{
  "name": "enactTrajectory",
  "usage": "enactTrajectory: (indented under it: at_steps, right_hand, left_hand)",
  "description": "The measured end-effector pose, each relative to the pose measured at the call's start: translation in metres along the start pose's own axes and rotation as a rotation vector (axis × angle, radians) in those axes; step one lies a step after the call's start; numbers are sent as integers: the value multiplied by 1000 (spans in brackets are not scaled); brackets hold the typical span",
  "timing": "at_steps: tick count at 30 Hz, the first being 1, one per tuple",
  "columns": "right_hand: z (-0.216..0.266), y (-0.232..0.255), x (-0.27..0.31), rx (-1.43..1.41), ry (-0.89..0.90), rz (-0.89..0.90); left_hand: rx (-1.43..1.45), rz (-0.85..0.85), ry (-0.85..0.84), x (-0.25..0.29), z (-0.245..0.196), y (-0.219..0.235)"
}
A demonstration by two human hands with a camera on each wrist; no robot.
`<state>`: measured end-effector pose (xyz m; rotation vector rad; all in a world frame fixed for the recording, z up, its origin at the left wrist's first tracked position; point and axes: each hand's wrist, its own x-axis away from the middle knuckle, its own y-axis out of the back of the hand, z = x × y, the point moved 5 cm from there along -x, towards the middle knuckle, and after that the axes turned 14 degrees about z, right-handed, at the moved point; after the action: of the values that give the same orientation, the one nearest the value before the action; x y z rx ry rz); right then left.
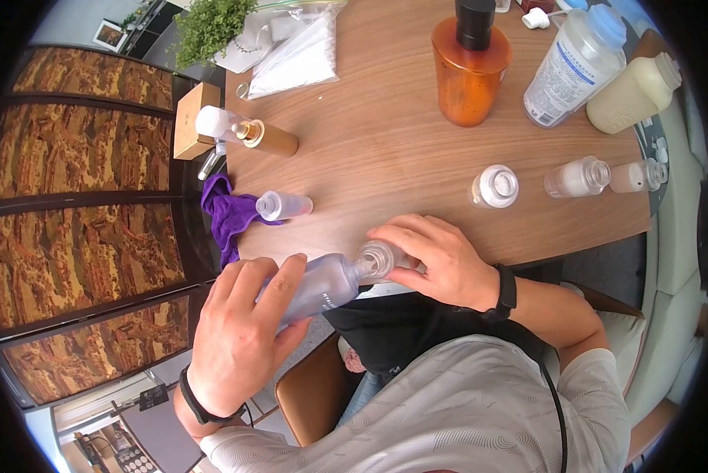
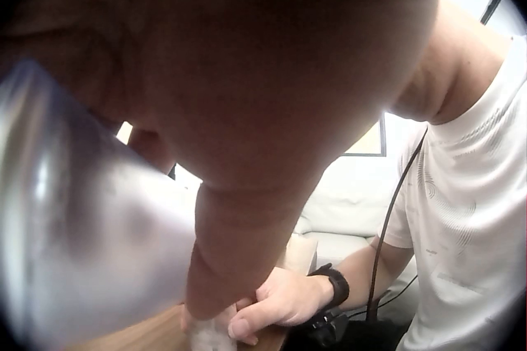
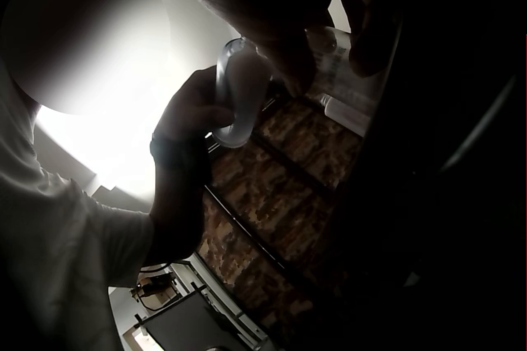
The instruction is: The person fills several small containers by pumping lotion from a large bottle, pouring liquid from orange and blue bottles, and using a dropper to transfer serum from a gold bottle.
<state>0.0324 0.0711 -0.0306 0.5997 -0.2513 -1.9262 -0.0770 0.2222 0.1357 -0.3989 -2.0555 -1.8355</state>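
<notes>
Tilted on its side, a translucent bluish bottle point(image 1: 322, 285) is gripped by my left hand point(image 1: 242, 331), its neck at the mouth of a small clear bottle point(image 1: 376, 258). My right hand point(image 1: 449, 264) holds that small bottle between thumb and fingers near the table's front edge. In the left wrist view the bluish bottle point(image 2: 99, 227) looms large, with the right hand point(image 2: 284, 297) beyond. The right wrist view is dark; it shows the bluish bottle point(image 3: 240, 92) in the left hand point(image 3: 191, 108). Whether liquid is flowing I cannot tell.
A small frosted bottle point(image 1: 287, 206) lies by a purple cloth point(image 1: 229, 214) at left. Behind stand a gold-brown pump bottle point(image 1: 271, 138) and a cardboard box point(image 1: 195, 122). Toward the right are an open white-filled bottle point(image 1: 497, 187), an amber bottle point(image 1: 471, 75) and several other bottles.
</notes>
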Motion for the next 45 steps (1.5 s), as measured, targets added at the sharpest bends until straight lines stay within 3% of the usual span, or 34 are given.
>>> enactTrajectory:
  at_steps: [45]
  right_hand:
    - [2,1,0,29,16,-15]
  left_hand:
    - [-185,188,-13,-8,-18,25]
